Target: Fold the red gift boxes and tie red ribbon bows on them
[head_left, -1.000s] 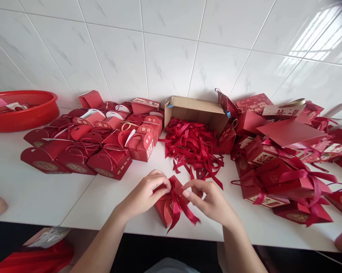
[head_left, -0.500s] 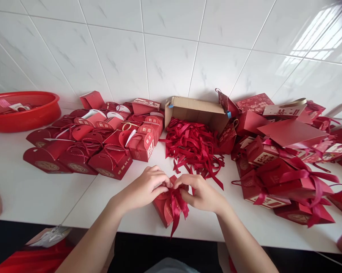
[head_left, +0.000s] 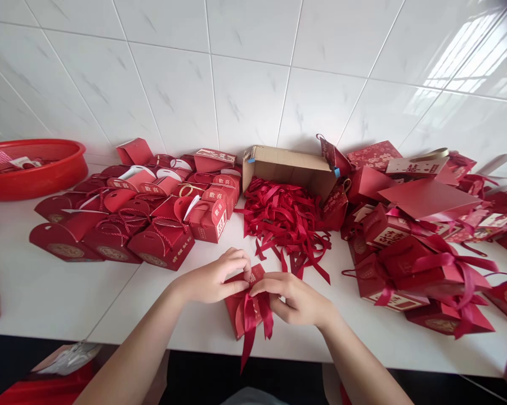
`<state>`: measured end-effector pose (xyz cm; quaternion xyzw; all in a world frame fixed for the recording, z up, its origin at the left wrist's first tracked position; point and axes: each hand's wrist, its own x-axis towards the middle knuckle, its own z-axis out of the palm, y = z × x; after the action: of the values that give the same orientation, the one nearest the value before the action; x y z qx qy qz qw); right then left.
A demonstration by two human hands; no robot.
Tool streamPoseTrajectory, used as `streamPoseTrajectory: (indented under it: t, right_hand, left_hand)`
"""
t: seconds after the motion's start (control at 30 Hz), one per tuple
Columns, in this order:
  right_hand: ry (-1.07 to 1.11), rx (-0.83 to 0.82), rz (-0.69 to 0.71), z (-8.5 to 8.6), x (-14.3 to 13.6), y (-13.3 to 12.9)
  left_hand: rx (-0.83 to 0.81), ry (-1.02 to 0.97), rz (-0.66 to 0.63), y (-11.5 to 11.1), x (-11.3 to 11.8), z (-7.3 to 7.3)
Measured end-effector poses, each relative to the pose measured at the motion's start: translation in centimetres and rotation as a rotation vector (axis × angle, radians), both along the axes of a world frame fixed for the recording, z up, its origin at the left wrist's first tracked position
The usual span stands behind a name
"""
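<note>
Red ribbon (head_left: pixel 248 323) drapes over an angled red box (head_left: pixel 235 316).

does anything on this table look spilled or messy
Yes: the cardboard box appears tipped on its side, with loose red ribbons strewn from its opening onto the table. The right-hand boxes also lie jumbled and leaning, unlike the more orderly left-hand boxes.

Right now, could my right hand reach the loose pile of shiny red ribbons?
Probably yes: the pile lies just beyond the right hand, nothing visible between, though that hand touches another red ribbon.
</note>
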<state>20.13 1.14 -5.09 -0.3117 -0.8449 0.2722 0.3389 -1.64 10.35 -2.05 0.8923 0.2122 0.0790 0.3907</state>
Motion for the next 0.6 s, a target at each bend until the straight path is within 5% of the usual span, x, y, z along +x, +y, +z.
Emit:
streamPoseTrajectory:
  t: [0.4,0.6]
  right_hand:
    - [-0.111,0.001,-0.032,-0.1,-0.1,0.1]
    - [-0.109,0.007,-0.026,0.1,-0.3,0.1]
  left_hand:
    - [-0.248,-0.132,-0.042,1.0,-0.2,-1.5]
    - [-0.159,-0.172,0.056,0.7,0.8,-1.9]
